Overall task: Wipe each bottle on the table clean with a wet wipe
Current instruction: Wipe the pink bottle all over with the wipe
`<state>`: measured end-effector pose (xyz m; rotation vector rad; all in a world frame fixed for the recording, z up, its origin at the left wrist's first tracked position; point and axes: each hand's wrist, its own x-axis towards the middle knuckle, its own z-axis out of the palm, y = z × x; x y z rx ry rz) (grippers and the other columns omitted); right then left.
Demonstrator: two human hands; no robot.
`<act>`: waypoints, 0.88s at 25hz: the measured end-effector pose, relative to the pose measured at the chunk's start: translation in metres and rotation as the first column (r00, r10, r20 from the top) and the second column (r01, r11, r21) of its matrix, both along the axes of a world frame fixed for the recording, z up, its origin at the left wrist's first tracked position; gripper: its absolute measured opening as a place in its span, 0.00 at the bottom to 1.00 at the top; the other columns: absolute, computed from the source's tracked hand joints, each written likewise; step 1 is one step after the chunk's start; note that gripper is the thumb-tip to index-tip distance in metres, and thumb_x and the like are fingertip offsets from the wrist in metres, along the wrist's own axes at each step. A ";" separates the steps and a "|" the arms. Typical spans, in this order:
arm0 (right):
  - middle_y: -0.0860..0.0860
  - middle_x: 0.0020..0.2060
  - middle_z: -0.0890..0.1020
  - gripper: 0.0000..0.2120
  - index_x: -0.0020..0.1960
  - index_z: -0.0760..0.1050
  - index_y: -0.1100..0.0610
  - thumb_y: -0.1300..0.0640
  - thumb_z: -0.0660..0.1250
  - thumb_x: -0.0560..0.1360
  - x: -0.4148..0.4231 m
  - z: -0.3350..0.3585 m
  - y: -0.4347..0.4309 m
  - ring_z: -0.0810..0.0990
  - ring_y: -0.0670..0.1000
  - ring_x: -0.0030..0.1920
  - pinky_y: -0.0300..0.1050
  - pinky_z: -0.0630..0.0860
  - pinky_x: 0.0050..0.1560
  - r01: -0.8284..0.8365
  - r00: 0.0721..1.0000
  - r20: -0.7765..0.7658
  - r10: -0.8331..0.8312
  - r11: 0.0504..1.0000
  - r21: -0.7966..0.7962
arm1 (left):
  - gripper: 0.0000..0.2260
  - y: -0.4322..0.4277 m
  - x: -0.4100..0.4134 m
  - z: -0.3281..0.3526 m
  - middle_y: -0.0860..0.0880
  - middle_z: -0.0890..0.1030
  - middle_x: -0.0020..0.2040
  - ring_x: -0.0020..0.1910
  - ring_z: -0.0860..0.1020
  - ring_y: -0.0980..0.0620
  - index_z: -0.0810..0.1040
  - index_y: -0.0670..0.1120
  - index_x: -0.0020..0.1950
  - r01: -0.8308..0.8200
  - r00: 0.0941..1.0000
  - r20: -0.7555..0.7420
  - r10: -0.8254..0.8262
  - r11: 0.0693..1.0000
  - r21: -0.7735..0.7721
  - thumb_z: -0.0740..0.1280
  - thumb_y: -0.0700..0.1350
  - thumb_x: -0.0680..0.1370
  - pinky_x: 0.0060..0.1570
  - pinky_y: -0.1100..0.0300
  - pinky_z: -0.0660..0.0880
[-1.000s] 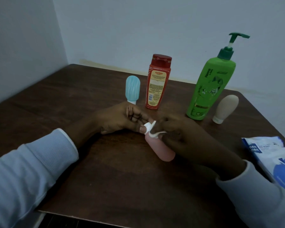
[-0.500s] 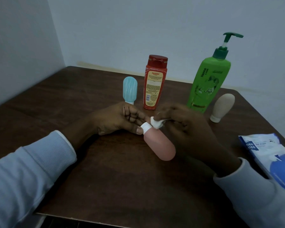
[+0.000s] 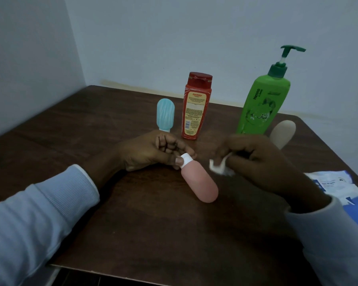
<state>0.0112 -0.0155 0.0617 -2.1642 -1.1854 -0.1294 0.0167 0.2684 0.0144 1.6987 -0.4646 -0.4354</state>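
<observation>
Pink bottle (image 3: 201, 182) rests on the surface (image 3: 153, 234), left hand (image 3: 151, 153) fingers pinching its white cap (image 3: 185, 159); right hand (image 3: 254, 157) fingers pinch a crumpled wet wipe (image 3: 219, 167) just beside.

The right hand (image 3: 254, 157) hides the bases of the green pump bottle (image 3: 260, 108) and beige bottle (image 3: 284, 132). The wipes pack (image 3: 339, 188) runs off the right edge.
</observation>
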 end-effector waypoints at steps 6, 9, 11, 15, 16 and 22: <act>0.48 0.53 0.82 0.13 0.55 0.82 0.55 0.62 0.64 0.74 -0.003 -0.018 0.016 0.80 0.43 0.54 0.46 0.78 0.52 0.016 0.994 0.111 -0.009 0.998 -0.065 | 0.11 -0.015 -0.008 -0.001 0.45 0.86 0.54 0.51 0.84 0.49 0.83 0.41 0.59 -0.086 0.995 0.055 0.089 0.995 -0.054 0.69 0.42 0.78 0.51 0.56 0.83; 0.46 0.57 0.81 0.15 0.60 0.81 0.52 0.55 0.63 0.76 0.000 -0.017 0.014 0.79 0.44 0.57 0.51 0.78 0.54 -0.023 1.000 -0.015 0.022 0.994 -0.107 | 0.09 -0.017 -0.006 -0.002 0.44 0.86 0.54 0.50 0.85 0.49 0.83 0.39 0.60 -0.125 0.987 0.102 0.125 0.992 -0.007 0.68 0.38 0.81 0.48 0.58 0.84; 0.45 0.54 0.83 0.11 0.58 0.82 0.53 0.56 0.66 0.77 0.001 -0.017 0.014 0.80 0.43 0.55 0.49 0.79 0.52 0.021 1.000 0.015 -0.021 0.999 -0.044 | 0.08 -0.018 -0.006 -0.003 0.43 0.87 0.53 0.46 0.85 0.50 0.83 0.39 0.59 -0.141 0.982 0.124 0.139 0.990 0.004 0.67 0.39 0.82 0.44 0.59 0.83; 0.43 0.50 0.83 0.09 0.55 0.83 0.52 0.59 0.69 0.77 0.002 -0.022 0.018 0.81 0.41 0.51 0.44 0.78 0.50 0.119 0.992 0.044 -0.118 0.993 -0.016 | 0.11 -0.018 -0.006 -0.001 0.42 0.87 0.49 0.41 0.84 0.51 0.85 0.40 0.56 -0.146 0.986 0.081 0.144 0.989 0.022 0.69 0.44 0.79 0.39 0.61 0.82; 0.43 0.49 0.83 0.08 0.54 0.83 0.52 0.60 0.69 0.77 0.003 -0.022 0.018 0.81 0.41 0.50 0.41 0.78 0.49 0.143 0.988 0.059 -0.143 0.990 0.008 | 0.12 -0.017 -0.006 0.000 0.42 0.87 0.49 0.41 0.84 0.51 0.85 0.40 0.57 -0.139 0.989 0.059 0.137 0.990 0.020 0.70 0.45 0.78 0.40 0.61 0.82; 0.42 0.51 0.82 0.09 0.56 0.81 0.50 0.58 0.68 0.77 -0.002 -0.017 0.018 0.80 0.40 0.51 0.34 0.76 0.48 0.152 0.985 0.080 -0.153 0.988 0.020 | 0.08 -0.017 -0.006 -0.001 0.44 0.88 0.49 0.44 0.83 0.48 0.87 0.47 0.53 -0.120 0.993 0.022 0.120 0.993 0.001 0.71 0.45 0.77 0.42 0.60 0.83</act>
